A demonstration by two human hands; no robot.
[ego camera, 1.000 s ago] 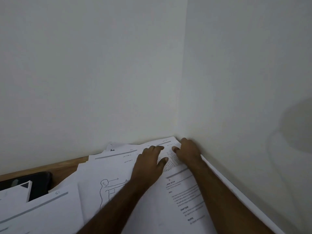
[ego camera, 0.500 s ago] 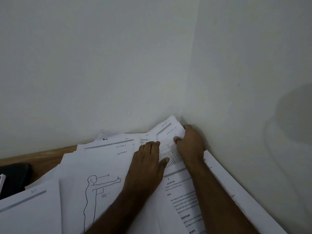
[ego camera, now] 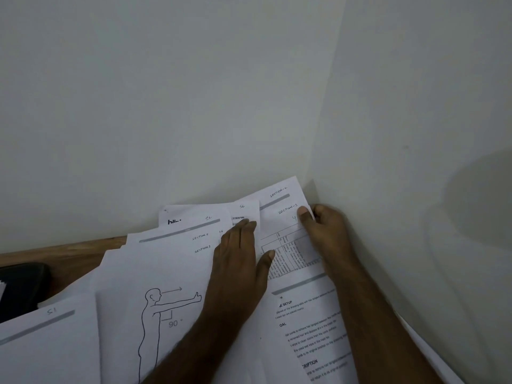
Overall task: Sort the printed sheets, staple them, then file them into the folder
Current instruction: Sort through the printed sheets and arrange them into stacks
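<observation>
A: What has been changed since half a second ago?

B: The corner of the sheet marked "SECTION-1" (ego camera: 279, 214) has been lifted higher against the wall (ego camera: 415, 134), and the left hand's fingers have been slid further up the pile.

A: What is seen from the left?

B: A dark object (ego camera: 22, 286) is laid on the wooden table (ego camera: 61, 253), partly covered by a sheet marked "S1" (ego camera: 50, 342). Next, a sheet with a drawn figure (ego camera: 166, 273), labelled "SECTION 5" and "SECTION 3", is spread over the others.

A: And the left hand (ego camera: 238, 261)?

B: It is laid flat on the papers, fingers straight and close together, thumb stretched onto the table-printed sheet.

A: The right hand (ego camera: 324, 231)?

B: The "SECTION-1" sheet's right edge is pinched between thumb and curled fingers, in the corner where the walls meet.

A: The remaining sheets?

B: A text sheet (ego camera: 307, 328) is lain beneath both forearms.
</observation>
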